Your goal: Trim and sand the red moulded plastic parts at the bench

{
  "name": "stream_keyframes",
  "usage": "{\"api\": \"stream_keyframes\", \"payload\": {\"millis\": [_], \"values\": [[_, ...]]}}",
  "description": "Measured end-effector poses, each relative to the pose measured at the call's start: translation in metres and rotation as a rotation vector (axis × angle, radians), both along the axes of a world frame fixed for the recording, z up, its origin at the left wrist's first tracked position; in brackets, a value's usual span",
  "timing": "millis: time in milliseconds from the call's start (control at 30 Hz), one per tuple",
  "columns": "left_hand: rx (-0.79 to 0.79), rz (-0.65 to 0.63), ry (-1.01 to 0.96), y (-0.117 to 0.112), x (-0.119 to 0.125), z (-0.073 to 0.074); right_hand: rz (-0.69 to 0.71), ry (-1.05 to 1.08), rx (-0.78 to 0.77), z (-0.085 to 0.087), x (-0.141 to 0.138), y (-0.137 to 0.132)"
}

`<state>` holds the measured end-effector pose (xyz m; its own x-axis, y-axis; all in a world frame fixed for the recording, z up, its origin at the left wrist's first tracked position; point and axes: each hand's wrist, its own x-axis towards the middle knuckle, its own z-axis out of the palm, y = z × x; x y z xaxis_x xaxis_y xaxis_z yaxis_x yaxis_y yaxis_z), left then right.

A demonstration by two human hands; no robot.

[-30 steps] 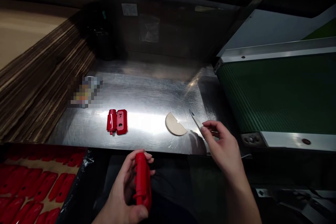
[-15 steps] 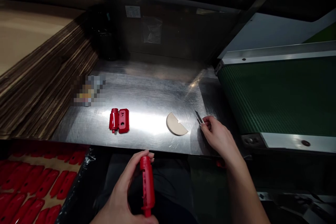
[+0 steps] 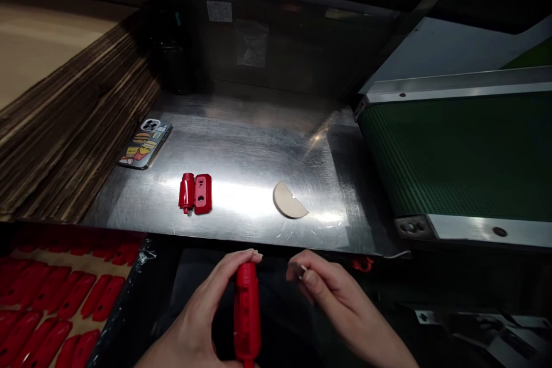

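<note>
Upright in front of my body is a red plastic part [image 3: 247, 313], gripped between the thumb and fingers of my left hand [image 3: 192, 322]. My right hand [image 3: 338, 296] is closed around a small knife [image 3: 297, 269], whose short dark blade points left toward the red part without touching it. Much of the knife is hidden by my fingers. Both hands are below the front edge of the metal table [image 3: 241, 149]. On the table lie a pair of red plastic pieces [image 3: 195, 194] side by side and a beige half-disc [image 3: 290, 201].
A phone in a patterned case [image 3: 145, 144] lies beside a tall cardboard stack [image 3: 77, 121] on the left. At lower left, a box holds several rows of red parts [image 3: 52, 287]. A green conveyor belt [image 3: 466, 155] runs along the right. A dark bottle [image 3: 175, 57] stands behind.
My right hand has moved from above the table's right side down and left, bringing the knife close to the red part. My left hand has shifted slightly right, still holding the part.
</note>
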<state>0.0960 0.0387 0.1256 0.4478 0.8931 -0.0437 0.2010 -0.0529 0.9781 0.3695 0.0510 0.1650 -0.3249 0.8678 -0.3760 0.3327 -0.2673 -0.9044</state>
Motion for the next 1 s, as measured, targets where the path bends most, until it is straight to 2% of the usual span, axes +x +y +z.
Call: {"api": "stream_keyframes", "payload": {"millis": [100, 233, 400, 633, 833, 1000], "values": [[0.076, -0.021, 0.024, -0.001, 0.001, 0.004, 0.131, -0.074, 0.001, 0.014, -0.012, -0.004], [0.112, -0.020, 0.006, -0.006, 0.000, 0.002, 0.201, -0.150, 0.056, 0.024, -0.028, -0.003], [0.037, 0.004, -0.027, -0.007, -0.002, 0.004, 0.254, -0.236, 0.203, 0.020, -0.038, 0.000], [0.005, 0.020, -0.035, -0.006, -0.003, 0.009, 0.307, -0.314, 0.252, 0.017, -0.042, -0.001], [0.038, -0.037, -0.047, -0.009, -0.012, -0.010, 0.294, -0.292, 0.321, 0.014, -0.043, 0.002], [0.116, -0.113, 0.059, -0.011, -0.018, -0.029, 0.250, -0.410, 0.471, 0.018, -0.044, 0.001]]}}
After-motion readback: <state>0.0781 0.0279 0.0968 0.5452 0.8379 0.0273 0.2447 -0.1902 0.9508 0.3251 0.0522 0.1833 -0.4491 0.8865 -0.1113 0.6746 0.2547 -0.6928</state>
